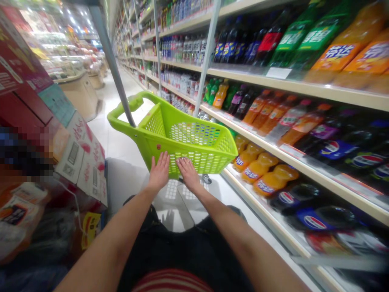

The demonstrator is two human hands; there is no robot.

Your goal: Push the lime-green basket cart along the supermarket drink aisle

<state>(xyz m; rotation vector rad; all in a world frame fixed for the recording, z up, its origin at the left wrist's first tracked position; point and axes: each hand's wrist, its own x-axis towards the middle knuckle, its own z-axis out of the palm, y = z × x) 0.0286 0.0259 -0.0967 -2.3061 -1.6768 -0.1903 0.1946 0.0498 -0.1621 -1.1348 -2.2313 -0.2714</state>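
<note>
A lime-green plastic shopping cart (152, 140) with perforated sides stands crosswise in front of me, its handle to the left and its narrow end near the shelf. My left hand (160, 170) lies flat against the cart's near side, fingers stretched upward. Just right of it, my right hand (187, 172) rests on the same perforated wall with its fingers extended. Neither hand grips anything. No goods show in the visible part of the basket. A grey pole (114, 69) rises from the handle end, and a small wheel (207, 178) shows underneath.
Shelves (225, 117) of soft drinks run along the right, with orange soda bottles (264, 162) and dark cola bottles (322, 219) low down. Stacked cartons (82, 154) stand close on the left. The pale tiled aisle floor (117, 178) continues ahead past a display counter (77, 93).
</note>
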